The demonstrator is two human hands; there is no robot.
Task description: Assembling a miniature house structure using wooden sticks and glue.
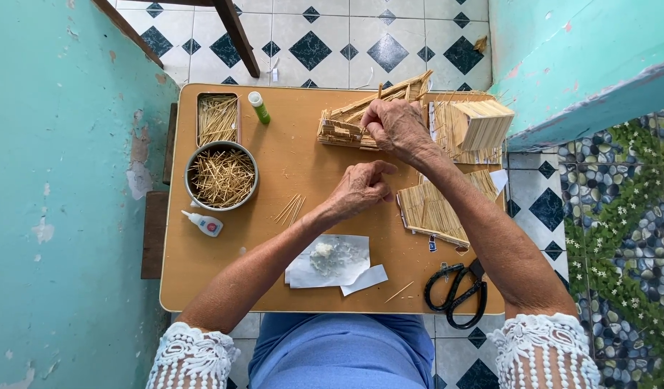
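model: small house (361, 119) of pale wood sticks, sloped roof, far side of desk (289, 173)
right hand (398, 128): on the model, fingers pinched at its wall; held stick not visible
left hand (361, 189): just above desk, fingers curled narrow, contents unclear
hidden: model's right part behind right hand
near: loose sticks (290, 207), stick panel (436, 209)

Between my left hand (361, 189) and the round bowl of sticks (222, 175) the surface (289, 151) lies bare but for a few loose sticks (290, 209); the far middle is open too. My right side is crowded: stick house (364, 115), stick panels (436, 209), scissors (458, 288); paper scraps (332, 263) block the near edge.
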